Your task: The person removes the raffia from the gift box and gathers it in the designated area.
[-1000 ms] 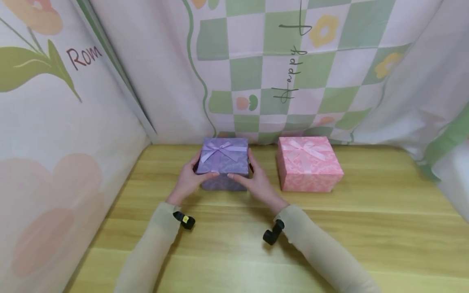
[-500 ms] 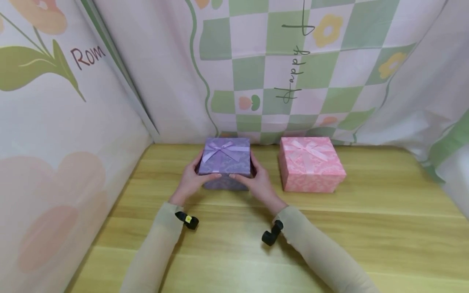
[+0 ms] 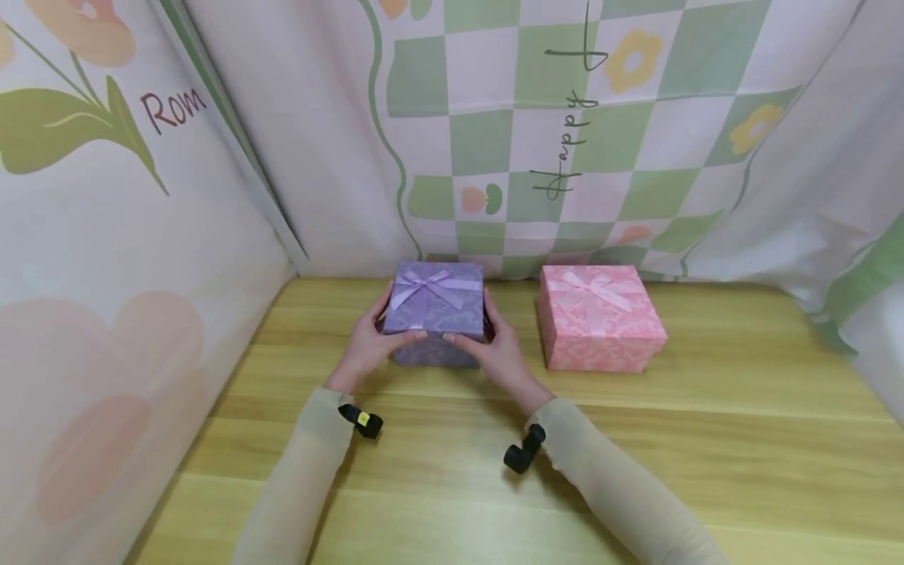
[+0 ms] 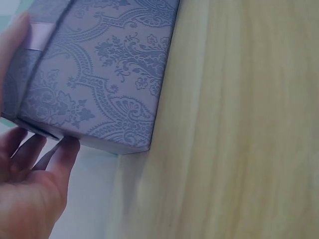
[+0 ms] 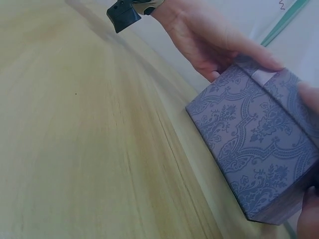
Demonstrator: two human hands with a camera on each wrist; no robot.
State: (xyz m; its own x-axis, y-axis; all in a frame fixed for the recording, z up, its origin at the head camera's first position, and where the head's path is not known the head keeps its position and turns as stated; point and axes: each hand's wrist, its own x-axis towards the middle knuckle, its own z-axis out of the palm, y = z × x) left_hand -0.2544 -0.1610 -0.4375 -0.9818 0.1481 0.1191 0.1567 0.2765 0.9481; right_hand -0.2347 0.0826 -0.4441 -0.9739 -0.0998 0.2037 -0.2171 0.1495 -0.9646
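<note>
Near back edge of table (image 3: 445, 455), purple box (image 3: 446, 317) pinched at both ends by left hand (image 3: 369, 345) and right hand (image 3: 503, 357), presumably for balance; pink box (image 3: 603, 323) set apart, seemingly for finger room.

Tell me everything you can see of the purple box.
The purple box looks like card, patterned with floral scrollwork. Its lid bears a lilac ribbon tied in a bow and sits over the base; I can't tell whether it's slightly raised. It stands upright near the back of the table. The left hand and right hand grip opposite sides, thumbs in front.
</note>
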